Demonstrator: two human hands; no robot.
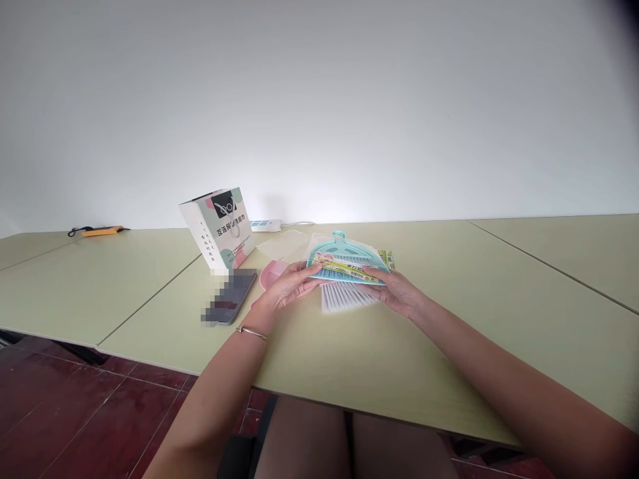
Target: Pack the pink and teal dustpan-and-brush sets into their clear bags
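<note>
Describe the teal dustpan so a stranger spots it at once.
On the pale table, right of the printed bag, the left hand and right hand hold the teal dustpan. Its teal colour sets it apart from the pink item and white bristles.

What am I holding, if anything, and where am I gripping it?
A turquoise semicircular plastic dustpan: left hand at its near left corner, right hand at its near right. Whether the white-bristled brush beneath is held too, I can't tell.

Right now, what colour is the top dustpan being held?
The top dustpan is light turquoise, clearest in the head view.
</note>
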